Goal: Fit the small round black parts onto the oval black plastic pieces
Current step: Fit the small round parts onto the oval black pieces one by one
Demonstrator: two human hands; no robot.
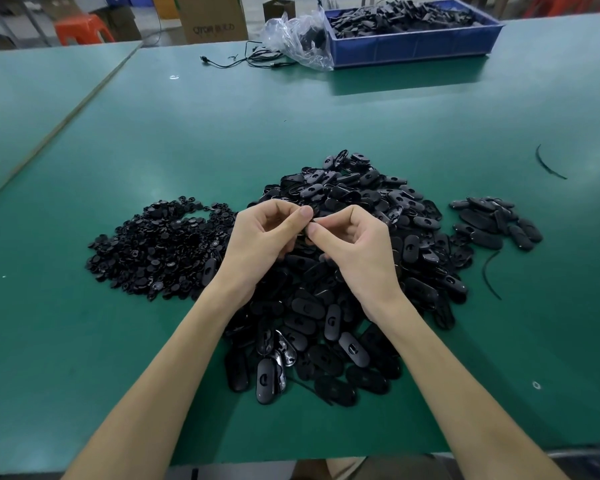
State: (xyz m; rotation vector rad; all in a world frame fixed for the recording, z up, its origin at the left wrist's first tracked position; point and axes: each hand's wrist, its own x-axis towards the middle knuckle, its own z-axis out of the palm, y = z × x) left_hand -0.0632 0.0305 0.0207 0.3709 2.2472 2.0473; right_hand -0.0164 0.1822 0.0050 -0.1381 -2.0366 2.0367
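left hand (260,237) + right hand (355,240) | pinch 1 small glossy black part (311,220)

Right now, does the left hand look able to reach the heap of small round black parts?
Probably yes: the heap of small round black parts lies just beside the left hand, nothing between, though its fingers now pinch a black piece.

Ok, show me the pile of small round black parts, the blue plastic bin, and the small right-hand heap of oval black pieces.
Pile of small round black parts (160,244): head view, pile's middle.
Blue plastic bin (416,46): head view, front wall.
Small heap of oval black pieces (492,223): head view, middle.
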